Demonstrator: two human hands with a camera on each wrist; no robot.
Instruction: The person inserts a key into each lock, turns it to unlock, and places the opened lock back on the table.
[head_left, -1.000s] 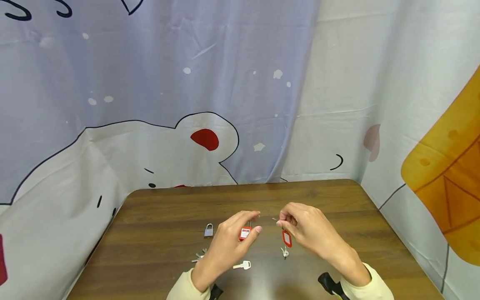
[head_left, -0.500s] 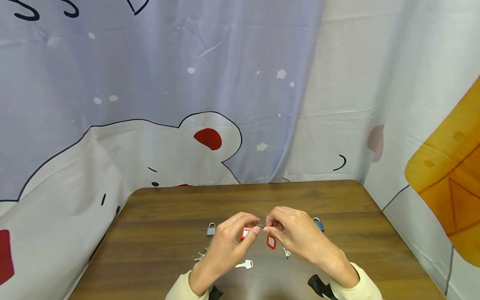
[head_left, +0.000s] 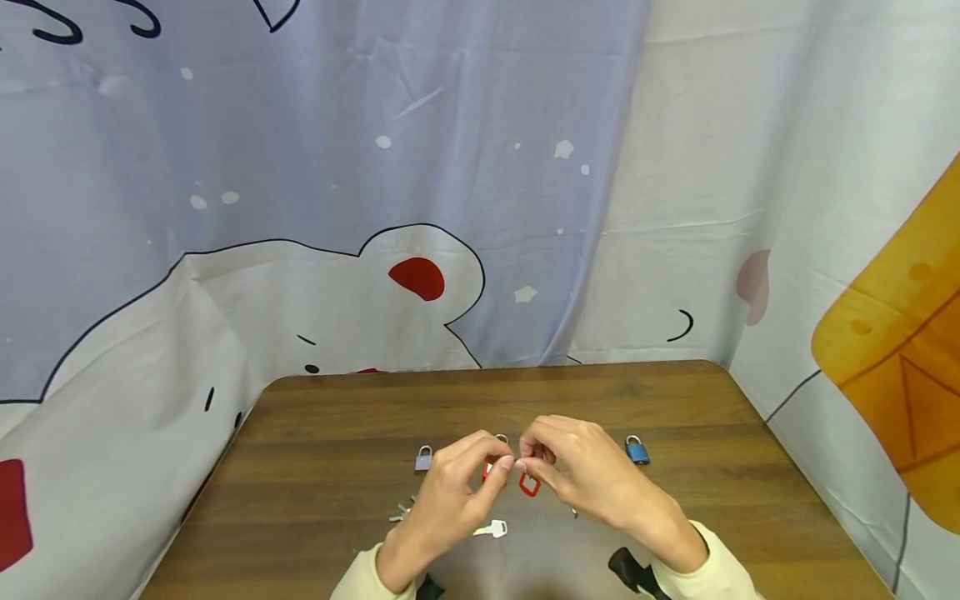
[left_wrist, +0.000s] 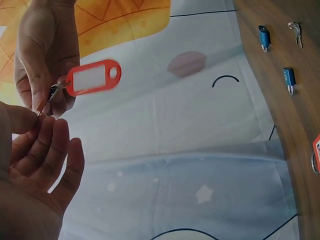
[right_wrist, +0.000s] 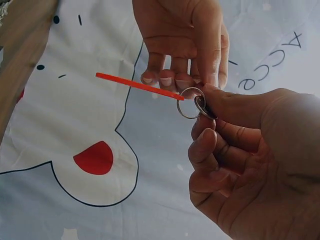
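Note:
My left hand [head_left: 453, 487] and right hand [head_left: 588, 471] meet above the middle of the table. Between right thumb and fingers is pinched a key [left_wrist: 53, 92], its head mostly covered. A metal ring [right_wrist: 189, 117] links it to a red key tag [left_wrist: 93, 78], which hangs free beside the hand. The left thumb and index finger pinch the thin far end of the key, and the other left fingers are loosely bent. Behind the left hand in the head view, a red padlock [head_left: 487, 470] on the table is partly hidden.
A grey padlock [head_left: 423, 459] stands left of the hands, a blue padlock [head_left: 637, 451] right. Several keys [head_left: 400, 512] and a single key [head_left: 492, 528] lie nearer me. The left wrist view adds a second blue item [left_wrist: 264, 37] and a key bunch [left_wrist: 296, 33].
My right hand has moved left with the key and tag until it meets the left hand, uncovering the blue padlock. The left thumb and index finger, apart before, have closed on the key's end.

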